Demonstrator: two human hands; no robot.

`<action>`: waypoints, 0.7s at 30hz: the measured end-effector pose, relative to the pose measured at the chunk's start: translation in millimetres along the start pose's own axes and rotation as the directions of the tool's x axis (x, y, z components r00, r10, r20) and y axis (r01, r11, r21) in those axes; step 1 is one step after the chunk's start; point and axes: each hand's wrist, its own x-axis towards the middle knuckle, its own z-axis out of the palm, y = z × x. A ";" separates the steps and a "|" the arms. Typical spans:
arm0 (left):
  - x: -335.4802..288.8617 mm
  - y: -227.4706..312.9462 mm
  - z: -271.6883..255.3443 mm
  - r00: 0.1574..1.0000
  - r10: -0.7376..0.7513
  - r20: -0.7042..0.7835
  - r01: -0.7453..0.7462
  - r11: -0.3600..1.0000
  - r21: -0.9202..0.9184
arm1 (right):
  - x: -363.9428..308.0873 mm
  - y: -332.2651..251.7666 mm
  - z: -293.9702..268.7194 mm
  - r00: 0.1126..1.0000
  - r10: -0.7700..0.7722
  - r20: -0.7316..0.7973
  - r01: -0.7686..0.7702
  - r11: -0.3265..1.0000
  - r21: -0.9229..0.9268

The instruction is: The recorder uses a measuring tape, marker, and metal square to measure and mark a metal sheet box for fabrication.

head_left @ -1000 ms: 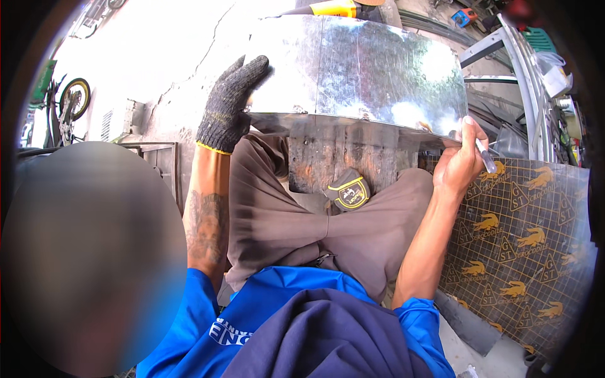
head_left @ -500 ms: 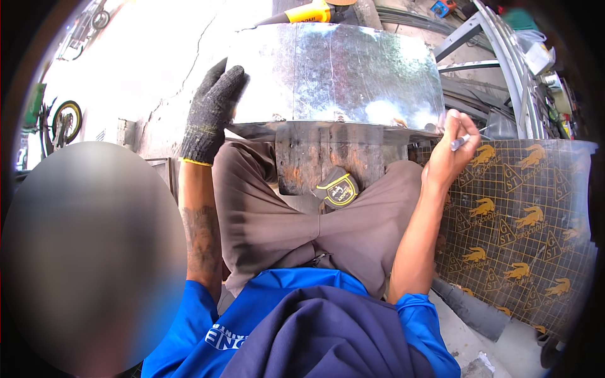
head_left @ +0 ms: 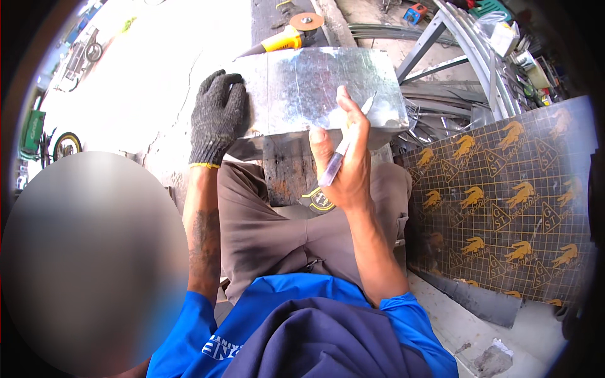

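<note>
A shiny folded sheet-metal piece (head_left: 302,88) lies across a dark wooden block (head_left: 283,167) in front of my knees, its near side bent down. My left hand (head_left: 218,116), in a black knitted glove with a yellow cuff, is closed on the left end of the metal, fingers curled at its edge. Bare, my right hand (head_left: 350,164) is raised over the near right part of the sheet. A slim pen (head_left: 341,148) with a clear barrel lies in its grip, tip pointing away to the right. The thumb stands partly apart, and the palm hides some of the metal's near edge.
Behind the sheet lies a yellow angle grinder (head_left: 283,41) with a brown disc. A grey metal frame (head_left: 469,50) and long metal strips (head_left: 441,97) are at right. A dark printed board (head_left: 498,208) stands beside my right leg. A yellow-trimmed dark item (head_left: 318,200) sits between my legs.
My right hand has moved left from beyond the sheet's right corner to over its near edge, carrying the pen. My left fingers have curled more. The view has shifted.
</note>
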 end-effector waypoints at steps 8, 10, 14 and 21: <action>-6.1 2.7 0.8 0.999 -0.029 -0.013 0.028 0.998 -0.059 | -4.9 -4.8 -4.8 0.999 0.038 0.036 -0.037 0.999 -0.025; -5.8 3.7 -0.7 0.998 -0.065 0.001 0.065 0.993 -0.099 | -8.1 -2.1 -3.5 0.999 -0.052 -0.009 0.051 0.998 -0.043; -3.9 -0.2 0.9 0.999 -0.035 -0.018 0.033 0.994 -0.100 | -34.9 -6.9 -14.9 0.944 -0.330 -0.009 0.322 0.925 -0.201; -3.1 -0.9 1.4 0.999 -0.023 -0.048 0.017 0.993 -0.115 | -128.1 20.2 -19.8 0.879 0.122 0.462 0.120 0.879 -0.462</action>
